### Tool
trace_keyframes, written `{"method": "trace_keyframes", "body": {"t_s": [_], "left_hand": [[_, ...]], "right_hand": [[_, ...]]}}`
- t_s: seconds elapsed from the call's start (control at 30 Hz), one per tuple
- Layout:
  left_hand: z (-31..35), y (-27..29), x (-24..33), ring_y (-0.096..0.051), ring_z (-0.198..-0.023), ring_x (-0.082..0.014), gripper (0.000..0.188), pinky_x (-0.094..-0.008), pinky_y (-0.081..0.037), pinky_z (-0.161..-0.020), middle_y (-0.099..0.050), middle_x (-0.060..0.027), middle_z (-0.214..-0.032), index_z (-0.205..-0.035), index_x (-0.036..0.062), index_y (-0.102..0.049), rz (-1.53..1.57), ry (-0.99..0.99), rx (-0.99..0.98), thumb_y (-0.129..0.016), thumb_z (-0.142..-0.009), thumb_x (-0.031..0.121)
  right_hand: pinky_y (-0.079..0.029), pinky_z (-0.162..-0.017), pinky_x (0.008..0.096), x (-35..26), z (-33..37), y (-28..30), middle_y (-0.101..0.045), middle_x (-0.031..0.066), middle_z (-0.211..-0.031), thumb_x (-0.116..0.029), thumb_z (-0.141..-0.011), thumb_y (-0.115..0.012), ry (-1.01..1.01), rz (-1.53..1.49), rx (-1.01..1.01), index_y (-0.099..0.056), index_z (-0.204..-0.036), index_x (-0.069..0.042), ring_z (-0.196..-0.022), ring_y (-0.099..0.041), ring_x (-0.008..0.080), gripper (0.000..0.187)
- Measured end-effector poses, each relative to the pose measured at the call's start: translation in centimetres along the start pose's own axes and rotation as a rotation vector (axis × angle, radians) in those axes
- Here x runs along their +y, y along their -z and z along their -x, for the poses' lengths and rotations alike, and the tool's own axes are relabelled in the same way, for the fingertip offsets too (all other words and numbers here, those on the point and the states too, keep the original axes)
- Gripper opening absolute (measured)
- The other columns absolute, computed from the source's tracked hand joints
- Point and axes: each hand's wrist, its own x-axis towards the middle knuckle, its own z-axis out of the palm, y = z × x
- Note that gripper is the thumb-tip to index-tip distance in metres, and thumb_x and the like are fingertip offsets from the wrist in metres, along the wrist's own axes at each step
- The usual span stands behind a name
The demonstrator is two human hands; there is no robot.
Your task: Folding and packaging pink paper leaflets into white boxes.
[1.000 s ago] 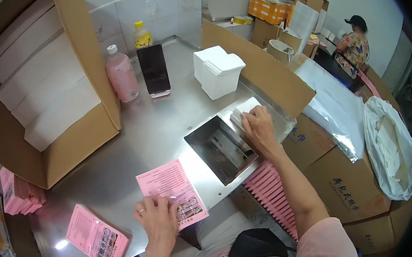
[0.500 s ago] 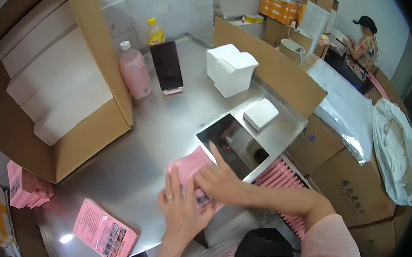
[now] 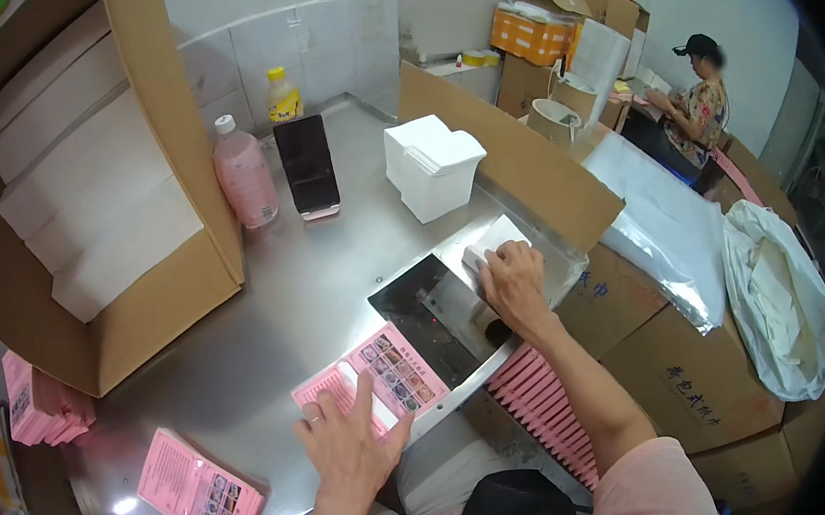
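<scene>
My left hand [image 3: 350, 445] lies with fingers spread on a flat pink printed sheet [image 3: 405, 359] near the table's front edge. Under its fingertips is a narrow white folded tissue [image 3: 381, 414], lying across the sheet's middle. My right hand [image 3: 516, 285] reaches farther out, its fingers curled over the left edge of a low stack of white folded tissues [image 3: 503, 235]. How many tissues it grips is hidden. Between the hands, a dark rectangular opening [image 3: 418, 307] is set in the metal table. A pile of pink printed packets [image 3: 201, 493] rests left of my left hand.
An open carton [image 3: 169, 328] of white stacks fills the left. Behind stand a pink bottle [image 3: 245, 175], a yellow bottle [image 3: 283, 98], a phone [image 3: 309, 168] and a taller tissue stack [image 3: 434, 170]. Pink strips [image 3: 545, 414] line the right front. A person [image 3: 693, 107] sits far right.
Both hands were on a folded pink piece; now a flat pink sheet with a tissue lies under my left hand. My right hand has moved out to the low tissue stack. The view has shifted.
</scene>
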Motion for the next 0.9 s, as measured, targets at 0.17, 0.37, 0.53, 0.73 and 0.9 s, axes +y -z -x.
{"method": "trace_keyframes", "body": {"t_s": [0.17, 0.37, 0.53, 0.73, 0.9], "left_hand": [[-0.3, 0.6, -0.6, -0.05, -0.097, -0.0346, 0.059, -0.046, -0.039, -0.081, -0.052, -0.0185, -0.121, -0.118, 0.0059, -0.062, -0.025, -0.103, 0.04, -0.072, -0.078, 0.048], [0.6, -1.1, -1.1, -0.055, -0.097, -0.0373, 0.047, -0.0486, -0.048, -0.078, -0.055, -0.0196, -0.117, -0.118, 0.0038, -0.061, 0.154, -0.182, -0.086, -0.07, -0.079, 0.028], [0.7, 1.3, -2.4, -0.054, -0.092, -0.0356, 0.068, -0.0483, -0.044, -0.076, -0.053, -0.0186, -0.103, -0.13, 0.0068, -0.054, 0.297, -0.036, -0.097, -0.073, -0.069, 0.028], [0.4, 0.2, 1.0, -0.052, -0.091, -0.0366, 0.082, -0.0462, -0.042, -0.078, -0.051, -0.0184, -0.1, -0.146, 0.006, -0.041, 0.367, -0.076, 0.005, -0.075, -0.072, 0.022], [3.0, 1.9, -2.2, -0.052, -0.084, -0.0335, 0.07, -0.0442, -0.043, -0.078, -0.056, -0.0143, -0.095, -0.139, 0.0041, -0.047, 0.395, -0.122, -0.119, -0.077, -0.076, 0.011]], "right_hand": [[-0.042, -0.081, 0.0445, 0.3, -0.4, 0.0, -0.056, 0.0116, -0.089, -0.011, -0.086, -0.064, -0.044, -0.127, 0.016, -0.068, -0.088, -0.003, -0.089, -0.054, 0.0289, 0.01], [-0.046, -0.081, 0.0424, -0.8, 0.2, 0.3, -0.06, 0.0141, -0.1, -0.001, -0.082, -0.06, 0.128, -0.262, 0.155, -0.063, -0.118, -0.003, -0.099, -0.056, 0.0332, 0.036], [-0.033, -0.107, 0.0653, -13.0, 8.5, 6.4, -0.062, 0.0193, -0.115, -0.018, -0.079, -0.059, 0.738, -0.566, -0.106, -0.066, -0.11, -0.01, -0.111, -0.062, 0.0322, 0.033], [-0.029, -0.105, 0.0701, -14.4, 2.6, 0.0, -0.062, 0.0197, -0.101, -0.014, -0.083, -0.056, 0.512, -0.428, -0.263, -0.064, -0.099, -0.006, -0.089, -0.062, 0.0358, 0.019], [-0.041, -0.097, 0.0603, -8.2, 2.6, -3.2, -0.066, 0.0242, -0.098, -0.011, -0.089, -0.05, 0.068, -0.577, -0.358, -0.062, -0.1, 0.0, -0.1, -0.063, 0.0411, 0.019]]}}
